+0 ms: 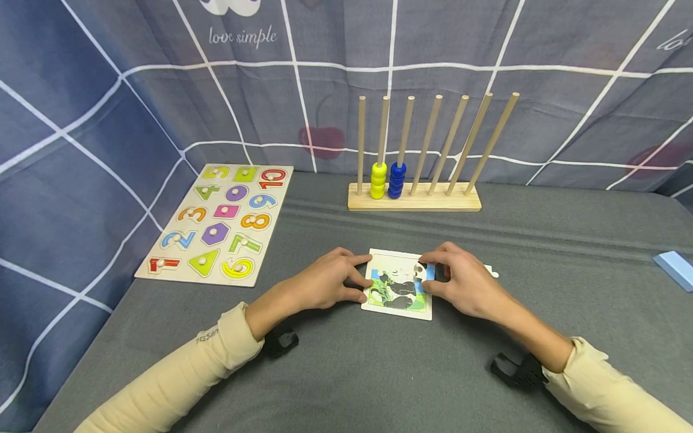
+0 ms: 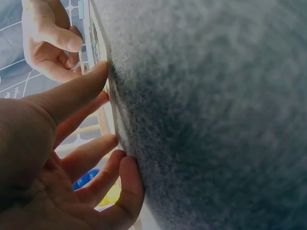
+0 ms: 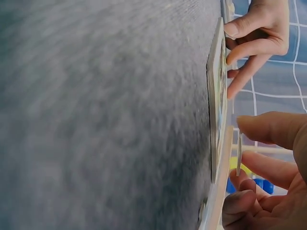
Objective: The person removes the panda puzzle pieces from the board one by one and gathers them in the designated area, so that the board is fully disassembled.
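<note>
A square jigsaw board (image 1: pixel 387 260) with a panda picture lies flat on the grey cloth. My left hand (image 1: pixel 327 279) rests along its left edge, thumb and fingertips extended against the rim. Over the board's right side, my right hand (image 1: pixel 467 284) pinches a thin puzzle piece (image 3: pixel 239 155) between thumb and finger. From above, this piece shows part of a panda's face. In the right wrist view it stands on edge, apart from the board. A second, pale puzzle piece (image 1: pixel 491 272) pokes out beyond the right hand, mostly hidden by it.
On the left lies a number-and-shape peg board (image 1: pixel 264 237). Behind the jigsaw stands a wooden rack (image 1: pixel 417 205) of upright pegs, with yellow beads (image 1: pixel 378 180) and blue beads (image 1: pixel 397 180). A light blue block (image 1: pixel 674 270) lies far right. A checked curtain (image 1: pixel 335 36) closes off the back.
</note>
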{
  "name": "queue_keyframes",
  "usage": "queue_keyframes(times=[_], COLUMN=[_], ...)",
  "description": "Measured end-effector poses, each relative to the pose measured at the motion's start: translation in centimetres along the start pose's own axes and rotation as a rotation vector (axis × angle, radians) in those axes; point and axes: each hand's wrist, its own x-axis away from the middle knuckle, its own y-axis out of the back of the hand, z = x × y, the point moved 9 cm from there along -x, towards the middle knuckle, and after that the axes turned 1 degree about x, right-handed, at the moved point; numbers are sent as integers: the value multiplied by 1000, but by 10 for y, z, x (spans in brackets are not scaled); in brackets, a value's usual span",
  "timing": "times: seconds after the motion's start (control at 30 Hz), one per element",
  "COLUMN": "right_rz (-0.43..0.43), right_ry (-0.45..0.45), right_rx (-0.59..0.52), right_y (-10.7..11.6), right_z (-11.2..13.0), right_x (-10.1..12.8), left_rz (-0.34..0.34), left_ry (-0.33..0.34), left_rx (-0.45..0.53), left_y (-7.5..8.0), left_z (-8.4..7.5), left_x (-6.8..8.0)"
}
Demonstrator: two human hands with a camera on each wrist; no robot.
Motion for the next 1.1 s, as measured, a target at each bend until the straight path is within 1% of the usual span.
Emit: queue_keyframes(times=[0.27,0.47,0.67,0.87,1.1], right_rz=[13,9,-49,-103,-123], right_ry=[-24,-43,-39,-56,-97], right_rx=[-24,-11,13,51,88], right_y=[20,31,44,59,70], right_z=[-13,-28,-45,-65,-85], right_x=[11,22,33,47,62], left_rz=[4,17,45,50,62], left_ry=[1,-31,-47,-42,-39], left_rx=[-22,-57,-86,-78,-69], left_y=[0,-2,-3,-3,-4], left_z=[0,-2,-3,-3,-2], left_x=[0,0,0,-2,-1])
